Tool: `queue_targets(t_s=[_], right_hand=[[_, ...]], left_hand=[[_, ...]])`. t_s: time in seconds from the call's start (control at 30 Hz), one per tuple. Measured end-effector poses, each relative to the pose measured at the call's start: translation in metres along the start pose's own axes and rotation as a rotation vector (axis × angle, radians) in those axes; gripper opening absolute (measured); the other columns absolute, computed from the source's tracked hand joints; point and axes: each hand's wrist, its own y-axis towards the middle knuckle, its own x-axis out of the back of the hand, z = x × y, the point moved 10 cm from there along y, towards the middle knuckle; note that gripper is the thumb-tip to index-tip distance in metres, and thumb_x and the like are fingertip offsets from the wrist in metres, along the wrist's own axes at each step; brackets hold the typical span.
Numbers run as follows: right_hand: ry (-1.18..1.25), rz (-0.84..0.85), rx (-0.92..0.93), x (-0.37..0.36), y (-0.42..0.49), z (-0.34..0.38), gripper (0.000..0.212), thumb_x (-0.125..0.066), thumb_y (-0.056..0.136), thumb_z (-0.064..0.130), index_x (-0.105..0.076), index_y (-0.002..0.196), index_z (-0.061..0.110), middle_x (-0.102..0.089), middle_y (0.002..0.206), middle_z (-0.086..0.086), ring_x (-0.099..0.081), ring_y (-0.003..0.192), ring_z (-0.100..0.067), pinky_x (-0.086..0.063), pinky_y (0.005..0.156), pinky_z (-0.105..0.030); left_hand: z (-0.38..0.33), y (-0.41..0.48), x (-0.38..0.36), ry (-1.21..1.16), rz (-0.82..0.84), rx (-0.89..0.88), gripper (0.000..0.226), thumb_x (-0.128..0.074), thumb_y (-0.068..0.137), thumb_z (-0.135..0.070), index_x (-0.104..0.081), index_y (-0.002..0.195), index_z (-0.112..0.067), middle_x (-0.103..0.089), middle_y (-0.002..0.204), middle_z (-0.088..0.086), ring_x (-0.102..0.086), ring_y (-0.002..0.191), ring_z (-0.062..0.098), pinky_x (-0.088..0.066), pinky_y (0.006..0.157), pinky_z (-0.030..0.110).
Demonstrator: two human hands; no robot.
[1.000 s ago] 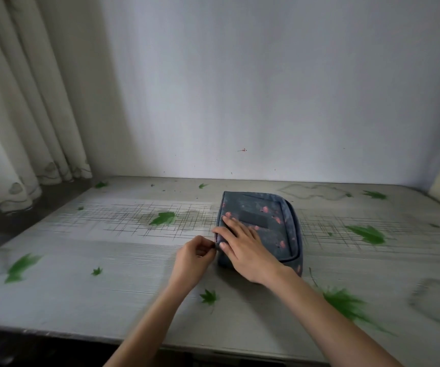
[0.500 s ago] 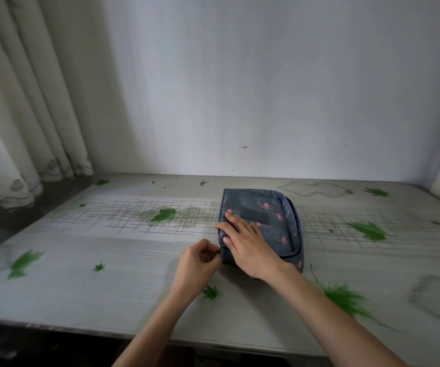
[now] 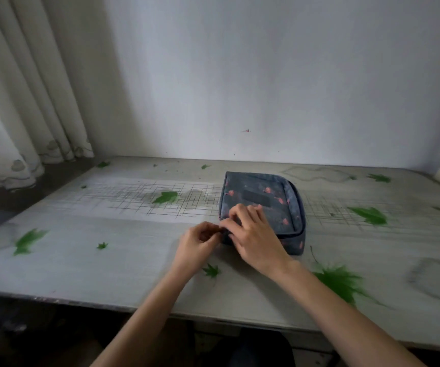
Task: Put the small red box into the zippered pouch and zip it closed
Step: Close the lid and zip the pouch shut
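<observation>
Head camera looks down at a pale surface printed with green leaves, and a blue pouch with pink marks lies flat on it, near the middle.

The right hand rests on the near left part of the pouch with its fingers spread and curled a little, pressing the cloth down. It is not squeezed around anything that can be seen. The left hand is just beside the pouch's near left corner. Its finger and thumb tips are pinched together there, touching the pouch edge. It looks like it is pinching the zip pull, but the pull is too small and blurry to see for sure.

The small red box is not in sight. It may be inside the pouch by now, but the picture cannot show that.

The step in hand seems to be the zipping. A dark zip line runs round the right and near sides of the pouch, and it looks shut there.

Next, the left hand would need to tug the pull the last little way along the corner, while the right hand holds the pouch flat so it does not slide or bunch up.
</observation>
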Motion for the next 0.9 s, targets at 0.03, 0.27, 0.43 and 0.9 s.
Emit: queue_targets(t_s=[0.03,0.27,0.43,0.9], right_hand=[[-0.049,-0.025,0.02,0.002,0.0,0.003,0.027,-0.071,0.067,0.008,-0.063,0.092,0.017,-0.058,0.088,-0.007,-0.056,0.077,-0.025,-0.028,0.078,-0.032],[-0.217,-0.096,0.017,0.001,0.0,0.014,0.013,-0.071,0.071,0.015,-0.062,0.079,0.018,-0.063,0.073,0.001,-0.06,0.069,-0.02,-0.028,0.072,-0.031],[-0.167,-0.077,-0.052,-0.003,0.0,0.008,0.014,-0.069,0.071,0.015,-0.062,0.082,0.015,-0.067,0.075,0.0,-0.06,0.07,-0.022,-0.026,0.073,-0.033],[0.119,-0.071,-0.29,-0.004,-0.002,-0.002,0.014,-0.068,0.071,0.006,-0.055,0.077,0.008,-0.066,0.055,-0.006,-0.061,0.049,-0.024,-0.022,0.068,-0.034]], left_hand=[[-0.001,-0.001,0.0,-0.012,0.002,-0.002,0.013,-0.061,0.076,-0.007,-0.065,0.079,-0.018,-0.067,0.076,0.008,-0.062,0.072,0.017,-0.05,0.075,0.036],[0.002,-0.005,0.003,-0.043,0.004,0.054,0.03,-0.042,0.082,0.003,-0.066,0.082,-0.015,-0.065,0.084,0.013,-0.054,0.069,0.014,-0.047,0.072,0.028],[0.007,0.002,0.005,-0.141,-0.008,0.092,0.028,-0.042,0.085,0.003,-0.065,0.079,-0.01,-0.06,0.07,0.001,-0.052,0.062,0.011,-0.045,0.055,0.008],[0.016,0.019,-0.018,-0.154,0.068,0.237,0.029,-0.049,0.09,-0.022,-0.06,0.065,-0.012,-0.06,0.061,0.005,-0.058,0.055,0.014,-0.048,0.051,0.02]])
